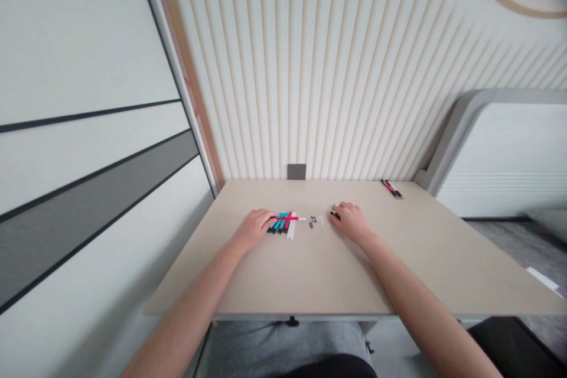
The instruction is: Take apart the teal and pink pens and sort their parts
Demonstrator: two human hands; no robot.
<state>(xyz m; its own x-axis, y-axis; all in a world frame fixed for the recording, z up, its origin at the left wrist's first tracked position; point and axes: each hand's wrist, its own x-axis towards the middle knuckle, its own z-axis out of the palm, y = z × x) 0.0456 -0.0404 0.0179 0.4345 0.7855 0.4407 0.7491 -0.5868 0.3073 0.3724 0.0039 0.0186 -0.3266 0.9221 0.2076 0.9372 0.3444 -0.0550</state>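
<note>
My left hand [256, 225] rests on the beige table [319, 283] with its fingers curled on a red pen barrel [290, 218] that lies across a small pile of teal, red and white pen barrels [282, 223]. My right hand [349, 218] lies further right, fingers bent over a small black part [334, 214]. Between the hands sit several tiny grey and white pen parts [315, 220].
Two assembled red and black pens [392, 188] lie at the table's far right. A grey wall socket [296, 171] sits at the back edge below a ribbed wall. A white cabinet [509, 153] stands to the right.
</note>
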